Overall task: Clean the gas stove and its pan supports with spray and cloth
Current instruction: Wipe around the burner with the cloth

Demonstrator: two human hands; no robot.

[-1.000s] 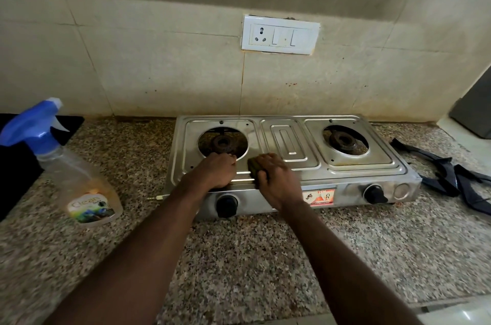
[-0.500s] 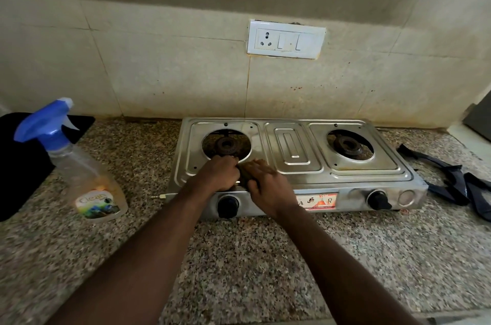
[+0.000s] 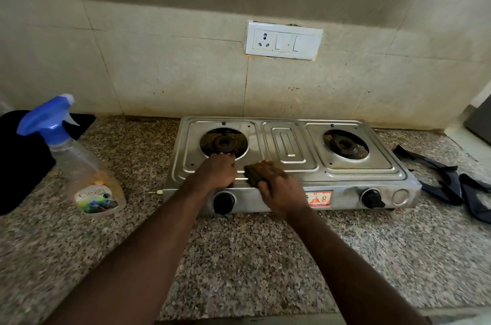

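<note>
A two-burner steel gas stove (image 3: 291, 150) stands on the granite counter with both burner openings bare. My left hand (image 3: 218, 171) rests on the stove's front left, its fingers curled over the rim of the left burner opening. My right hand (image 3: 276, 186) grips a dark green scrub pad (image 3: 251, 173) and presses it on the stove top just right of my left hand. The black pan supports (image 3: 451, 185) lie on the counter right of the stove. A clear spray bottle (image 3: 87, 178) with a blue trigger stands to the left.
The granite counter (image 3: 239, 258) stretches in front of the stove. A black object (image 3: 16, 162) lies at the far left behind the bottle. A white switch and socket plate (image 3: 283, 40) is on the tiled wall above. A dark appliance edge (image 3: 478, 117) shows at the far right.
My right hand slid the scrub pad left toward my left hand, then back right a little. My left hand stayed on the burner rim. The view shifted slightly.
</note>
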